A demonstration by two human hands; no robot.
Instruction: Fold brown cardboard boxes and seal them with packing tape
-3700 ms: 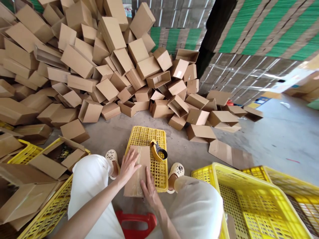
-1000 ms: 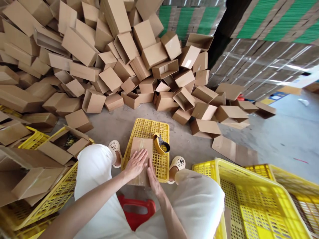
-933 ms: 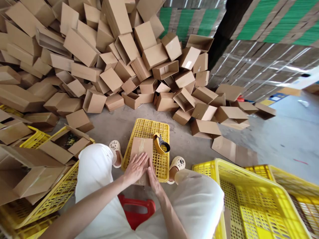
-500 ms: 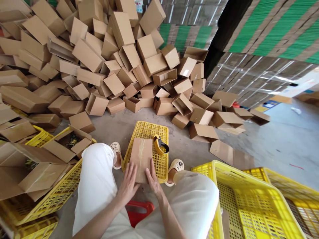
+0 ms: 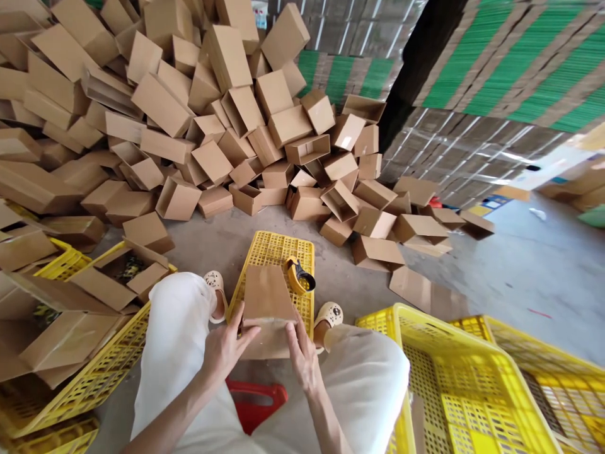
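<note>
A small cardboard box point(image 5: 267, 293) is tipped up on the upturned yellow crate point(image 5: 258, 249) between my knees, its near end raised and facing me. Clear tape runs over that near edge. My left hand point(image 5: 227, 347) grips the box's left side, thumb on the near end. On the right side, my right hand point(image 5: 303, 353) holds it with its fingers along the edge. Just beyond the box, at the crate's right, lies a yellow and black tape dispenser point(image 5: 300, 277), touched by neither hand.
A large heap of cardboard boxes point(image 5: 227, 157) fills the floor ahead. Yellow crates point(image 5: 401, 315) stand at my right. Open boxes point(image 5: 70, 334) sit in yellow crates at my left. Strapped stacks of flat cardboard point(image 5: 458, 151) rise at the back right. Something red point(image 5: 259, 403) is beneath me.
The box has gone from lying flat to tilted, its near end lifted. My hands have moved from its top to its two sides. The view has shifted slightly.
</note>
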